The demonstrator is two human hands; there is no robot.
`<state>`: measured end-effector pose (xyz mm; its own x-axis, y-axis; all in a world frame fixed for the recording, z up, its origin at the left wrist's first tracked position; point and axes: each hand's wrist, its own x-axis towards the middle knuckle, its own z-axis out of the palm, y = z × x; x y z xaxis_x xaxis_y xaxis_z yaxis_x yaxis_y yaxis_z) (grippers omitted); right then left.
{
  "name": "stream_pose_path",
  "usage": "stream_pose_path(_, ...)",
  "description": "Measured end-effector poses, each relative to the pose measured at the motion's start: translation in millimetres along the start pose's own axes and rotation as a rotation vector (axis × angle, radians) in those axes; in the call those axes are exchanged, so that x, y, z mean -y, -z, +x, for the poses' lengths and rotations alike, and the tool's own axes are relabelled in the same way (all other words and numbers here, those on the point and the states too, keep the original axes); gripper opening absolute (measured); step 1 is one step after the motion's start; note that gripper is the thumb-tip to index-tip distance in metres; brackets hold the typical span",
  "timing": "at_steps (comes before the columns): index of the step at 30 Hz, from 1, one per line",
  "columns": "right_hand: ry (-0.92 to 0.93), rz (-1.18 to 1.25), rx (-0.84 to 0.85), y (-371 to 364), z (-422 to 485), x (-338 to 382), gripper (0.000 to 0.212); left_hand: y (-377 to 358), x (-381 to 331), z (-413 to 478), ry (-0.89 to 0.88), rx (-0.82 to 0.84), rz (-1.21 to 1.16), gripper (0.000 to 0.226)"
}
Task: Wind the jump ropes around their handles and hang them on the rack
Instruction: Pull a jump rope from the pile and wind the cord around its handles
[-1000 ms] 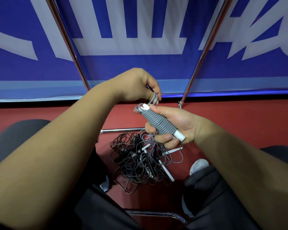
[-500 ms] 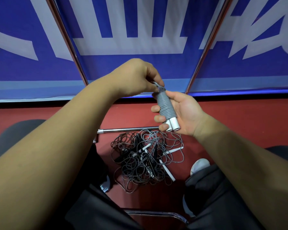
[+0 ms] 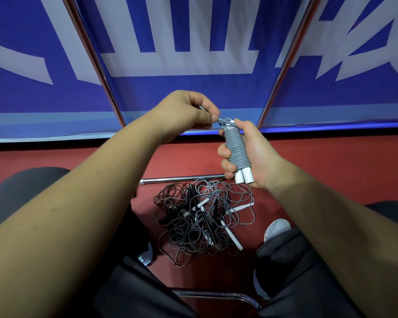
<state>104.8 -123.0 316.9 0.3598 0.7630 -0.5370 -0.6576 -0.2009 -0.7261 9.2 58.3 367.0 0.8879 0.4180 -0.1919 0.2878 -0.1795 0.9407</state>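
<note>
Jump rope (image 3: 236,149): grey cord, wound in tight coils round its two white handles (image 3: 244,177), which lie side by side, their ends poking out below the coils. Location: held upright in my right hand (image 3: 255,154), in front of me, above the floor.

Right hand: fingers curled round the coiled bundle, fingertips showing on its left side.

Left hand (image 3: 186,113): fingers closed together, thumb and forefinger pinching the loose end (image 3: 223,121) of the cord at the top of the bundle.

Pile of ropes (image 3: 200,221): grey and black cords in a tangle, several white handles among them, lying on the red floor (image 3: 342,171) between my feet, below the held bundle and apart from it.

Chrome bar (image 3: 182,179): lies level on the floor just behind the pile.

Chrome poles (image 3: 94,60): two, slanted, standing before the blue and white banner (image 3: 193,92).

Pale shoe (image 3: 277,228): right of the pile.

Chair frame (image 3: 218,294): chrome edge between my knees.
</note>
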Motion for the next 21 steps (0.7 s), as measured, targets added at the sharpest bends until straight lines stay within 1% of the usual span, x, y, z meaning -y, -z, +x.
stream_pose_path(2, 0.003, -0.021, 0.006, -1, -1, 0, 0.042, -4, 4, 3, 0.064, -0.065, -0.230, 0.016)
stream_pose_path(5, 0.001, -0.043, 0.008, -3, -1, 0, 0.044, -14, 9, 7, 0.168, -0.117, -0.605, 0.017)
stream_pose_path(7, 0.000, -0.044, 0.008, -3, -1, -1, 0.043, -18, 12, 10, 0.223, -0.130, -0.778, 0.011)
stream_pose_path(9, -0.006, -0.042, 0.000, -4, -2, -1, 0.042, -20, 13, 12, 0.274, -0.143, -0.894, 0.004)
stream_pose_path(10, -0.007, -0.044, -0.008, -4, -1, -2, 0.041, -20, 13, 12, 0.294, -0.147, -0.929, 0.003)
stream_pose_path(13, -0.013, -0.056, -0.038, -3, 0, -4, 0.042, -21, 12, 13, 0.311, -0.127, -0.956, 0.011)
stream_pose_path(16, -0.016, -0.030, -0.066, -4, 1, -5, 0.043, -24, 12, 12, 0.338, -0.097, -0.896, 0.010)
stream_pose_path(19, -0.006, 0.019, -0.088, -3, 3, -4, 0.043, -30, 15, 14, 0.432, -0.121, -0.871, 0.013)
stream_pose_path(21, 0.004, 0.036, -0.099, -3, 4, -5, 0.044, -35, 17, 14, 0.500, -0.106, -0.765, 0.018)
